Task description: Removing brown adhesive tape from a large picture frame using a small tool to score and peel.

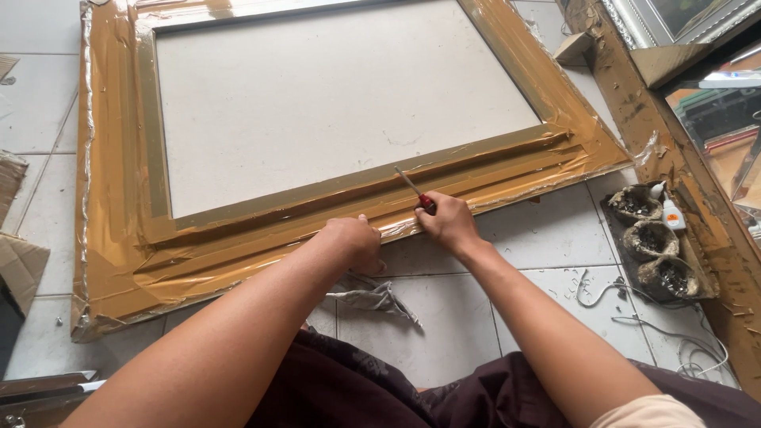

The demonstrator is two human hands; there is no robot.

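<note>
A large gold picture frame [111,198] lies face down on the tiled floor, wrapped in clear plastic, with a pale backing board [333,95] in its middle. My right hand [448,222] grips a red-handled screwdriver [414,190] whose metal tip rests on the frame's inner lip at the near edge. My left hand [353,242] presses on the frame's near rail just left of it, fingers curled over the plastic.
A crumpled grey cloth [372,297] lies on the tiles under my arms. To the right stand a tray of small dirty cups [654,238] with a white glue bottle [672,214], a white cable [634,317] and a wooden beam [674,150]. Cardboard [20,261] sits at left.
</note>
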